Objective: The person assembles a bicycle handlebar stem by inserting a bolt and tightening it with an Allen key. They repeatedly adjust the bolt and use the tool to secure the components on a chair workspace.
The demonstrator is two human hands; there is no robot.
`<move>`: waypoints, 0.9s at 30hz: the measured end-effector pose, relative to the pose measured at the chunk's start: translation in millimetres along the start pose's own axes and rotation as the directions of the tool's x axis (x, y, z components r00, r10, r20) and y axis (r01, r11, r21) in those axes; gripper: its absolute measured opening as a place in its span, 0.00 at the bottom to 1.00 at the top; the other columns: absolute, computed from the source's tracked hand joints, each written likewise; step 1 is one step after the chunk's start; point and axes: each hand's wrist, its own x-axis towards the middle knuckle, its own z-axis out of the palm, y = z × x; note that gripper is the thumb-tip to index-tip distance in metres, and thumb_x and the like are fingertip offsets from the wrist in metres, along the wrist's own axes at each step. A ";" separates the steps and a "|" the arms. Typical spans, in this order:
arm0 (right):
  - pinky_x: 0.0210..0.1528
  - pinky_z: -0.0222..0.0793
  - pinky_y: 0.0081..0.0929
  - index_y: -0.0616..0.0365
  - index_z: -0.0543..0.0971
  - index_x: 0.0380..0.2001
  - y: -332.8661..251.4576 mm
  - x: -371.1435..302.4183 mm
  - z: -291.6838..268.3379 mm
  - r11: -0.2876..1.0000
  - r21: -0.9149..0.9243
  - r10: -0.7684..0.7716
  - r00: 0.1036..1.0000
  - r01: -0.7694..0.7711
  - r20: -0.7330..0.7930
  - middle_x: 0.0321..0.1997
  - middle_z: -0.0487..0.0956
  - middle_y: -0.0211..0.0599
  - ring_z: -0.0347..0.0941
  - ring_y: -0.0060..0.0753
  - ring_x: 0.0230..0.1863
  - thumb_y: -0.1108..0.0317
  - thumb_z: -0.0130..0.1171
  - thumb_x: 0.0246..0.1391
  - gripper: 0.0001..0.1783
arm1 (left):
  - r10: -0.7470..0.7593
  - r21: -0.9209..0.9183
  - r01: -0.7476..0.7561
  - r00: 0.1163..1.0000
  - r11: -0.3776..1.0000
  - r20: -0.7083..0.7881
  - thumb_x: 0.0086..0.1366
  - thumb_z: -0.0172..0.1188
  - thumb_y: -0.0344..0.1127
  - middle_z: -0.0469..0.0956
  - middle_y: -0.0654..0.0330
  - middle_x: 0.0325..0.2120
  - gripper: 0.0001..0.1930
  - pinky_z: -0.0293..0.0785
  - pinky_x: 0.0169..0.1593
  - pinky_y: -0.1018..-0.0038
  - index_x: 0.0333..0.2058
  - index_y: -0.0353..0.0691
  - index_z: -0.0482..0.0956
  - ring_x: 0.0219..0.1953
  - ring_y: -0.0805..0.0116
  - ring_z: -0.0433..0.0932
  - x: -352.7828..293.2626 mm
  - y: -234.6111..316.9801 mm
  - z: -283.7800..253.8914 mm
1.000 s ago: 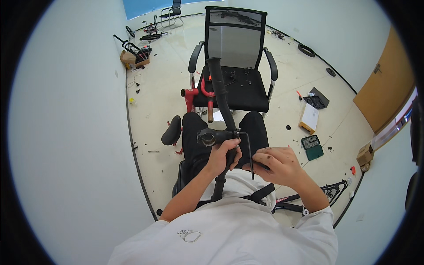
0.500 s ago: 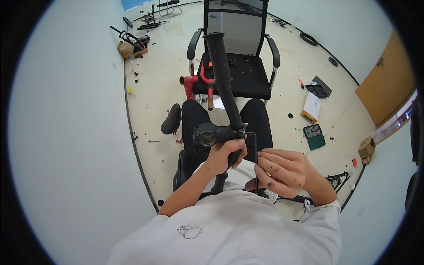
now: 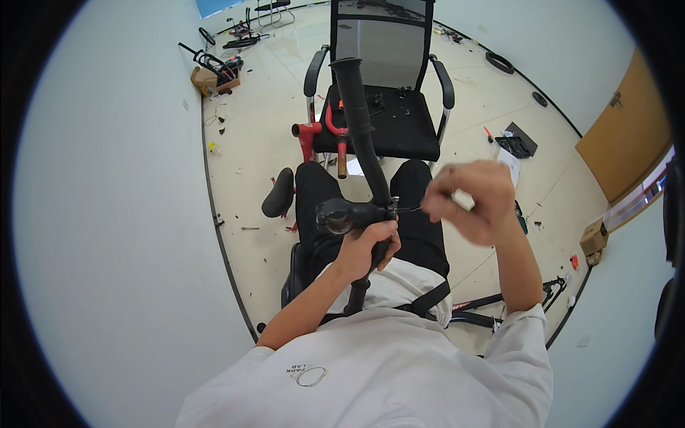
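Note:
A black bicycle handlebar (image 3: pixel 365 153) stretches away from me over my lap, a rubber grip at its far end. Its black stem (image 3: pixel 349 216) points left. My left hand (image 3: pixel 365 251) is closed round the bar just below the stem clamp. To the right of the clamp, my right hand (image 3: pixel 478 203) is curled and smeared by motion, its fingers closed on a hex key (image 3: pixel 409 210). Only the key's short dark end shows, reaching from the clamp bolt to the fingers; the hand hides the rest.
A black office chair (image 3: pixel 399 128) faces me with small parts on its seat. A red bicycle frame (image 3: pixel 307 135) leans at its left, near a black saddle (image 3: pixel 278 192). A tool case (image 3: pixel 515 146) lies on the floor at right; a black frame part (image 3: pixel 478 317) lies beside me.
My right hand has swung up and away from me with the hex key, from near my lap to beside the clamp. My left hand and the handlebar have hardly moved.

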 end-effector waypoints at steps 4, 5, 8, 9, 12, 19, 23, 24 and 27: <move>0.12 0.62 0.18 0.66 0.75 0.21 20.1 14.1 2.0 0.701 0.486 0.548 0.830 -0.522 0.103 0.15 0.74 0.34 0.72 0.24 0.11 0.68 0.56 0.59 0.15 | 0.003 0.046 -0.003 1.000 0.999 -0.004 0.64 0.56 0.44 0.73 0.59 0.17 0.15 0.64 0.18 0.77 0.32 0.35 0.75 0.13 0.73 0.68 -0.8 -0.9 5.3; 0.10 0.61 0.18 0.66 0.74 0.20 36.4 12.2 9.8 0.605 0.578 0.597 0.793 -0.547 0.126 0.13 0.72 0.32 0.70 0.23 0.10 0.66 0.54 0.62 0.18 | 0.000 0.069 0.000 1.000 0.998 -0.001 0.64 0.56 0.44 0.74 0.60 0.17 0.15 0.64 0.18 0.77 0.32 0.35 0.75 0.13 0.74 0.68 -1.3 -3.2 4.4; 0.07 0.56 0.18 0.60 0.72 0.18 69.0 -9.4 39.1 0.114 0.793 0.696 0.618 -0.599 0.367 0.14 0.72 0.33 0.63 0.23 0.06 0.63 0.54 0.61 0.19 | -0.012 0.138 0.000 0.996 0.990 0.083 0.65 0.56 0.43 0.74 0.60 0.17 0.14 0.64 0.18 0.77 0.32 0.35 0.75 0.13 0.74 0.68 -2.2 -11.3 3.8; 0.07 0.56 0.18 0.59 0.72 0.18 85.1 -22.2 52.4 -0.069 0.801 0.679 0.560 -0.594 0.474 0.14 0.72 0.34 0.62 0.23 0.05 0.62 0.54 0.61 0.19 | -0.033 0.137 0.020 0.995 0.990 0.089 0.64 0.56 0.42 0.74 0.58 0.18 0.14 0.65 0.19 0.76 0.34 0.35 0.74 0.14 0.73 0.69 -2.1 -13.0 1.7; 0.13 0.60 0.15 0.57 0.76 0.25 91.4 -79.2 105.5 -0.246 0.835 0.722 0.481 -0.493 0.497 0.22 0.75 0.30 0.67 0.20 0.14 0.60 0.52 0.61 0.15 | -0.063 0.117 0.050 0.992 0.992 0.109 0.62 0.55 0.40 0.74 0.55 0.19 0.14 0.67 0.20 0.76 0.39 0.33 0.74 0.16 0.70 0.70 0.7 -13.2 0.4; 0.32 0.62 0.17 0.61 0.75 0.29 67.0 -90.0 121.0 0.442 0.725 0.711 0.699 -0.527 0.075 0.25 0.70 0.25 0.66 0.17 0.28 0.50 0.45 0.65 0.24 | -0.036 0.114 0.025 0.995 0.993 0.097 0.60 0.56 0.41 0.74 0.54 0.19 0.15 0.67 0.19 0.75 0.38 0.33 0.74 0.15 0.69 0.70 -6.4 -11.0 2.6; 0.27 0.57 0.18 0.60 0.71 0.24 71.0 -88.9 125.2 0.537 0.689 0.697 0.717 -0.487 -0.036 0.22 0.67 0.25 0.62 0.16 0.24 0.48 0.41 0.66 0.27 | -0.005 0.080 0.000 0.998 0.997 0.066 0.59 0.56 0.42 0.74 0.54 0.19 0.16 0.67 0.18 0.73 0.38 0.34 0.74 0.15 0.68 0.71 -4.7 -11.1 4.2; 0.25 0.57 0.19 0.60 0.70 0.23 71.8 -88.4 129.1 0.580 0.677 0.681 0.726 -0.453 -0.098 0.19 0.67 0.25 0.62 0.16 0.21 0.50 0.40 0.67 0.27 | 0.004 0.087 -0.009 0.998 0.996 0.060 0.59 0.56 0.42 0.74 0.54 0.19 0.16 0.67 0.18 0.73 0.38 0.34 0.74 0.14 0.68 0.71 -4.6 -10.6 4.5; 0.22 0.57 0.20 0.61 0.70 0.22 67.3 -97.8 140.4 0.694 0.542 0.638 0.754 -0.474 -0.157 0.17 0.68 0.27 0.62 0.18 0.19 0.52 0.36 0.70 0.28 | 0.031 0.097 -0.033 0.999 0.995 0.030 0.59 0.54 0.43 0.74 0.54 0.19 0.17 0.67 0.17 0.73 0.38 0.34 0.73 0.13 0.67 0.70 -4.7 -11.0 1.5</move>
